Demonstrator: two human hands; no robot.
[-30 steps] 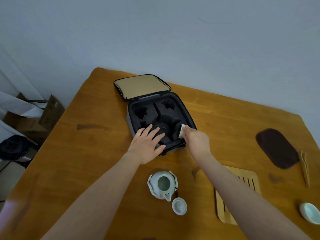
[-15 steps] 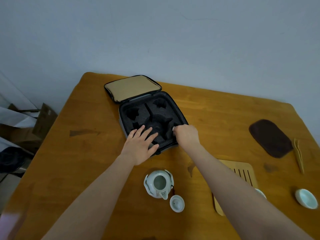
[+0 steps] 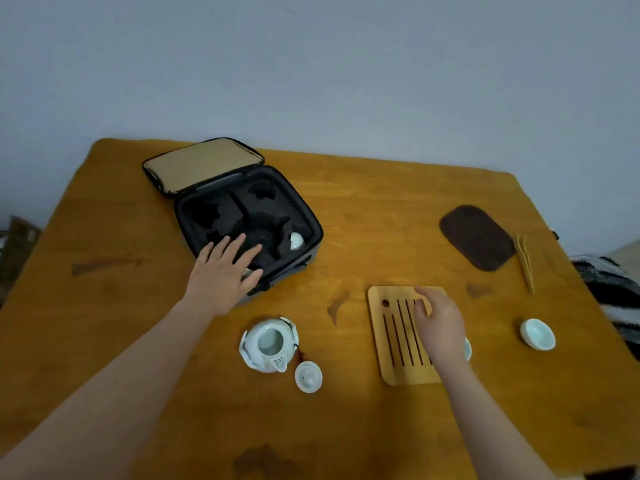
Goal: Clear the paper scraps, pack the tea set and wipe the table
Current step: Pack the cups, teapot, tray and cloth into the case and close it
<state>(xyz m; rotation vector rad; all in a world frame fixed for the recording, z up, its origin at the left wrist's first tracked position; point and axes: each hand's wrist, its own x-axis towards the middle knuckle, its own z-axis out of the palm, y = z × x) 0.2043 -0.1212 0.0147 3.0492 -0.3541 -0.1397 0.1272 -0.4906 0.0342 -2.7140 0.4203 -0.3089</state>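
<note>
Wooden table [image 3: 104, 306], grey wall behind. My left hand [image 3: 221, 275] flat, fingers spread, on open case [image 3: 313, 221] toward far-left corner. My right hand [image 3: 438, 323] curled over tray [image 3: 405, 375]; grip unclear. Loose cup [image 3: 467, 348] just right of that wrist, right hand nearer.

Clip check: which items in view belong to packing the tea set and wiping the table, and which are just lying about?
Belongs to the job: open case, cup in its foam, teapot, lid, bamboo tray, half-hidden cup by the tray, cup at right, tongs, brown cloth.

Just lying about, off the table: cardboard box, striped fabric.
</note>
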